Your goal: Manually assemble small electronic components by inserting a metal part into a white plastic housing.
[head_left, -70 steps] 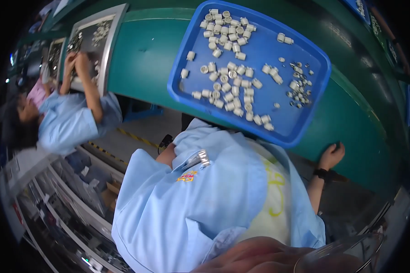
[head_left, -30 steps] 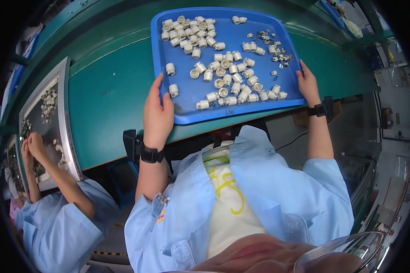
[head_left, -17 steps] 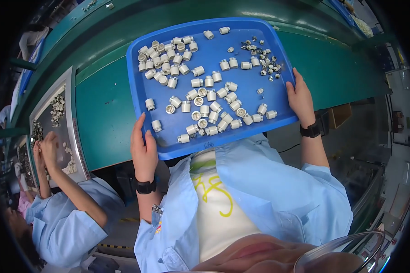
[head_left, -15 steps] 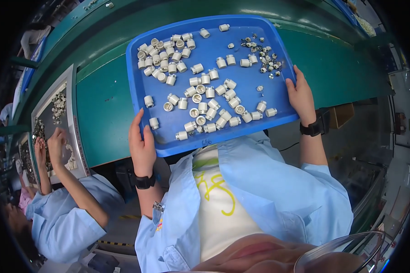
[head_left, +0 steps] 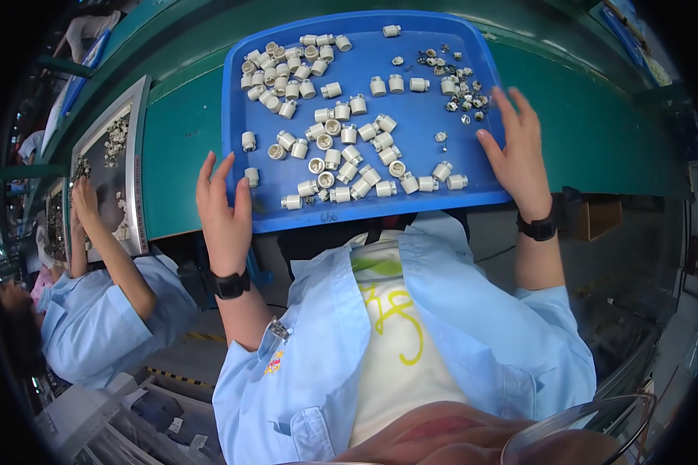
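Note:
A blue plastic tray (head_left: 380,209) lies on the green bench in front of me. Scattered across it are many white cylindrical parts with narrower necks (head_left: 357,105), like small ceramic lamp sockets; several show hollow ends. A cluster of small metal-and-white pieces (head_left: 465,97) sits at its far right. My left hand (head_left: 225,205) is open beside the tray's near-left corner, fingers spread and pointing up. At the right rim my right hand (head_left: 520,159) is open too, its thumb and fingers apart. Whether either hand still touches the rim is hard to tell.
On the left, a co-worker's hands (head_left: 89,205) work over a metal-framed tray (head_left: 137,167) of small parts. The green bench (head_left: 174,143) runs along both sides of the blue tray. A brown box (head_left: 599,218) stands below the bench at right.
The tray has moved slightly away from me, and the parts appear higher in view. Both hands have let go of its sides and spread their fingers.

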Demonstrator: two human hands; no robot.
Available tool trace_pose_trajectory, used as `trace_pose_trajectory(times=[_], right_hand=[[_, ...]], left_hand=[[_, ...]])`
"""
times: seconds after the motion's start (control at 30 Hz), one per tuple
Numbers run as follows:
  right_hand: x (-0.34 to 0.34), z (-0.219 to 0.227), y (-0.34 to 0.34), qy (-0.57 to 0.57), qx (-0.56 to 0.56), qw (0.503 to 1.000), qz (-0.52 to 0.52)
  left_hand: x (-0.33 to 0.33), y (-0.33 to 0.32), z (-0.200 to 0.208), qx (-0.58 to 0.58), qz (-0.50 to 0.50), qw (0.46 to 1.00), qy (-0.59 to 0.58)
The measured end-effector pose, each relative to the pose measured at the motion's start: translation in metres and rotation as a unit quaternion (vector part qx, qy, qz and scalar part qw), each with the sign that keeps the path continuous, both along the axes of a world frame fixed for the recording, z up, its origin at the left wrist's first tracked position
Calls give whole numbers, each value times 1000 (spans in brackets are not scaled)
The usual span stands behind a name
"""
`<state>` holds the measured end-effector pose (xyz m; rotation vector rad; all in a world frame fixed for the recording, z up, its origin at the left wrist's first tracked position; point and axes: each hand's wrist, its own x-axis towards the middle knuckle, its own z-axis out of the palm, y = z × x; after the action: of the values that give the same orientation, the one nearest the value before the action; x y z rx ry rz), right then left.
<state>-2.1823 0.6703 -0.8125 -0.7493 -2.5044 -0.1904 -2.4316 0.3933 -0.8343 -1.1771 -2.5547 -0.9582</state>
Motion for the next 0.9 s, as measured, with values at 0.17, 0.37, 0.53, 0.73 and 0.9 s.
trace_pose_trajectory(times=[0.17, 0.37, 0.53, 0.73, 0.9], right_hand=[[-48, 19, 39, -103, -147, 965, 193], [-100, -3, 82, -166, -122, 960, 190], [-111, -10, 96, -136, -104, 966, 193], [-103, 33, 45, -33, -410, 856, 313], [-104, 18, 6, -12, -320, 866, 383]], left_hand=[[38, 47, 25, 117, -108, 985, -64], [59, 108, 29, 114, -277, 945, -130], [54, 126, 19, 127, -273, 932, -200], [55, 141, 10, 218, -224, 825, -470], [39, 139, 2, 203, -261, 706, -626]])
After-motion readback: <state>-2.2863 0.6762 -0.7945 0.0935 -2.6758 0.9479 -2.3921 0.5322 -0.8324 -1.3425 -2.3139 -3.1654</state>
